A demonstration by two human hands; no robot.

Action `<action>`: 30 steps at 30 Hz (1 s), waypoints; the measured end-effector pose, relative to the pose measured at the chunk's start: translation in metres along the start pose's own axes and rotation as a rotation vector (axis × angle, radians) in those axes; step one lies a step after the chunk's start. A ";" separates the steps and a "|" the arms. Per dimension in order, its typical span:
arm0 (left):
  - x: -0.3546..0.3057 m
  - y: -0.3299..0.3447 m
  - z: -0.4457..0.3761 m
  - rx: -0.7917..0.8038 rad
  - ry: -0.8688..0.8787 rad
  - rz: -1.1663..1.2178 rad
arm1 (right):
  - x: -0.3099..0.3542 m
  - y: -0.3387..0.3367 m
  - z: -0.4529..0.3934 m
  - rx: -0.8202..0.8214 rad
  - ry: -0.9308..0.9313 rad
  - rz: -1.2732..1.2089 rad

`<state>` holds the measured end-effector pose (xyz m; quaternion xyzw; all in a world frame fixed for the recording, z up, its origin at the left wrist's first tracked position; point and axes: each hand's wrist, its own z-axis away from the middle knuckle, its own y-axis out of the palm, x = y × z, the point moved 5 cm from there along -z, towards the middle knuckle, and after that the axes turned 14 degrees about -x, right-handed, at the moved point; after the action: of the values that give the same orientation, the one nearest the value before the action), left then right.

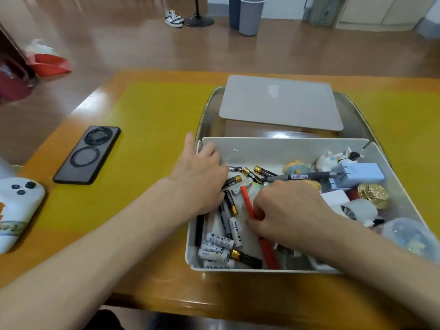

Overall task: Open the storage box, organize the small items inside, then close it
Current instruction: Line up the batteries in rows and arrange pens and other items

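Observation:
The white storage box (262, 145) stands open on the table, its lid (281, 103) lying flat behind it. Inside lie several black-and-gold batteries (250, 173), white batteries (215, 252), a grey marker (302, 176) and small toys (333, 159). My left hand (202, 172) rests palm down over the box's left part, fingers on batteries. My right hand (288, 210) is in the middle of the box, its fingers pinching a red pen (247, 202) that runs toward the near wall.
A black phone (87, 154) lies on the yellow mat (147, 129) left of the box. A white game controller (16, 206) sits at the far left edge. A blue charger (362, 173), a gold ornament (373, 192) and a clear ball (407, 232) crowd the box's right side.

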<state>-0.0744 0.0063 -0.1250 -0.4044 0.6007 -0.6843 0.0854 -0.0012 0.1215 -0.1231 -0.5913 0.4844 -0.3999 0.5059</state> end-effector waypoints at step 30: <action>0.041 -0.047 -0.008 -0.250 -0.508 1.569 | -0.041 -0.022 -0.009 -0.004 0.336 -1.006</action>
<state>-0.0888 0.0003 -0.0640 -0.0170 0.7422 -0.2425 0.6245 -0.0149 0.1600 -0.0995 -0.6794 0.2161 -0.6813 0.1657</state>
